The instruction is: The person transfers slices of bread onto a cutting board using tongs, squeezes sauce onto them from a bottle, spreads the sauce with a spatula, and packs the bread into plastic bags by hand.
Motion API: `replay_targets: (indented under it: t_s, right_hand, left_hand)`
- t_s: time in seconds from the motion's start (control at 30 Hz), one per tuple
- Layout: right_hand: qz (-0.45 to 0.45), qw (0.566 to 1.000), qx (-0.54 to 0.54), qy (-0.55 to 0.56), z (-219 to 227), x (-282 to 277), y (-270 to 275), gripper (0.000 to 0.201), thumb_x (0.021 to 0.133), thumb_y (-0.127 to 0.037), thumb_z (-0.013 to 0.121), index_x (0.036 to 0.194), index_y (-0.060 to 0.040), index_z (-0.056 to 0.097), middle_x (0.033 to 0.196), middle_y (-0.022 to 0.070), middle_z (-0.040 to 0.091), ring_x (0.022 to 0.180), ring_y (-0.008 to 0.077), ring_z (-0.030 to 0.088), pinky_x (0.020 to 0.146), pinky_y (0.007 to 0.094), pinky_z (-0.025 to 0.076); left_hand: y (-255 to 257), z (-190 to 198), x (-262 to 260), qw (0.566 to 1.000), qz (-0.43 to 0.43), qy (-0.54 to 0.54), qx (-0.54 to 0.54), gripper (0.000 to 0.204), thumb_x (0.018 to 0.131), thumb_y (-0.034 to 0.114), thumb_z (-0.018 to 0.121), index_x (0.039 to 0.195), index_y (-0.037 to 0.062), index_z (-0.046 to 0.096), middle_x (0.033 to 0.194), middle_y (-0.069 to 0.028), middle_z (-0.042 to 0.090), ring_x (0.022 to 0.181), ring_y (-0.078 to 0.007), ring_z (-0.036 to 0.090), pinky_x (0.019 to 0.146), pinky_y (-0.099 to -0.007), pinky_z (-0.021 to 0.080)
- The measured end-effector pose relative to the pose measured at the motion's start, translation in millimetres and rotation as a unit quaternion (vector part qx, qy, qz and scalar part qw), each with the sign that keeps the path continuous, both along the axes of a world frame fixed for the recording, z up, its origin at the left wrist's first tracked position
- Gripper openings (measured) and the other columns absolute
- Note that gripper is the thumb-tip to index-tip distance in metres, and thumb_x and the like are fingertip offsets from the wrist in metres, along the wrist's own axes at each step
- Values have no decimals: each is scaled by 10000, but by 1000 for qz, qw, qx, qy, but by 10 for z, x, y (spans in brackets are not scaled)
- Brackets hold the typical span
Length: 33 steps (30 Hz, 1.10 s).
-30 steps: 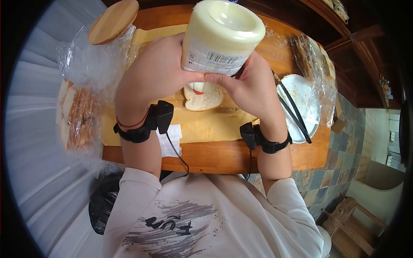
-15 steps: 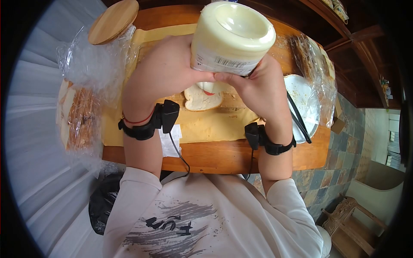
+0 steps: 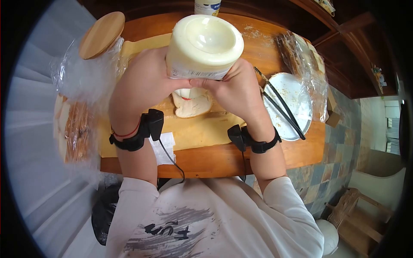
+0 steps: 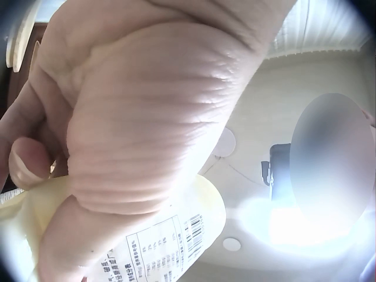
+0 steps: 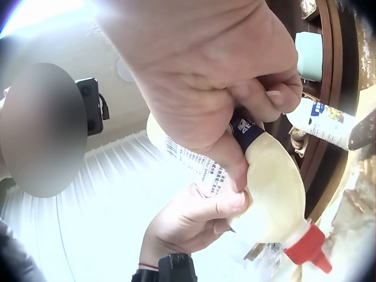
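Observation:
A squeeze bottle (image 3: 205, 38) of cream-coloured sauce is tipped upside down, base up, gripped by both hands. My left hand (image 3: 142, 79) wraps its left side and my right hand (image 3: 238, 92) its right side, thumbs meeting in front across the label. In the right wrist view, the bottle's red nozzle cap (image 5: 307, 242) points downward. A slice of bread (image 3: 193, 107) lies below the bottle on a board, partly hidden by the hands. The left wrist view shows the left hand (image 4: 135, 117) against the printed label (image 4: 155, 247).
On the right, black chopsticks (image 3: 284, 109) lie across a crumb-strewn plate (image 3: 279, 129), with bagged bread (image 3: 297, 58) beyond. Another bagged loaf (image 3: 77, 129) and a round wooden lid (image 3: 102, 34) stand left. A second bottle (image 3: 207, 6) is behind. Paper (image 3: 165, 146) lies near the front edge.
The head view has shifted slightly. Over the bread, the bottle and both hands first moved right, then back left. Both hands keep their grip.

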State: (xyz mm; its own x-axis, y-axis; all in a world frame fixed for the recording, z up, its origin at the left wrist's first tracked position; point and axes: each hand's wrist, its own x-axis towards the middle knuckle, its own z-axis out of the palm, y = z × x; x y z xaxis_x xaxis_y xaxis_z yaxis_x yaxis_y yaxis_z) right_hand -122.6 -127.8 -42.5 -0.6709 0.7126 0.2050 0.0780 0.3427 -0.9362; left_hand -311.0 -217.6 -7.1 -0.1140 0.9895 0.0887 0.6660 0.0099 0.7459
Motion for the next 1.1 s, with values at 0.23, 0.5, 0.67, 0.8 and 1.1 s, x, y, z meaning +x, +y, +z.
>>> replay_targets:
  t_s: [0.23, 0.5, 0.67, 0.8, 1.1]
  right_hand:
    - [-30, 998, 54, -11, 230, 169, 61, 434, 769, -170, 901, 1130, -25, 710, 963, 123, 783, 837, 248, 749, 764, 346, 574]
    - [-72, 992, -5, 104, 364, 296, 96, 407, 1001, -106, 688, 1371, 36, 598, 1124, 119, 740, 946, 140, 675, 840, 277, 545]
    - [-14, 975, 210, 68, 324, 325, 183, 733, 840, 175, 571, 1516, -108, 538, 1279, 197, 673, 1054, 322, 702, 919, 341, 548]
    - [-17, 966, 259, 2, 347, 289, 160, 737, 817, 151, 621, 1472, -185, 597, 1236, 176, 667, 999, 331, 699, 869, 376, 562]
    - [-150, 928, 338, 39, 134, 253, 342, 480, 760, 45, 762, 1216, -100, 724, 1111, 128, 653, 724, 204, 665, 655, 318, 562]
  left_hand:
    - [102, -116, 95, 989, -34, -128, 64, 527, 825, 280, 886, 1215, 12, 654, 1012, -128, 756, 911, -250, 730, 821, -363, 561]
    - [248, -32, 325, 938, 8, -338, 74, 450, 912, 151, 815, 1247, -48, 589, 1110, -111, 737, 933, -122, 709, 753, -275, 598]
    - [239, 30, 266, 935, 38, -347, 61, 419, 939, 202, 790, 1209, -52, 594, 1019, -113, 741, 770, -108, 709, 627, -273, 608]
    - [249, 27, 247, 913, 54, -405, 13, 388, 999, 301, 713, 1144, -46, 620, 862, -78, 711, 576, -67, 605, 549, -281, 588]
    - [253, 69, 365, 907, 75, -413, 29, 317, 1093, 291, 540, 1094, -9, 643, 814, -41, 686, 546, -43, 485, 543, -224, 474]
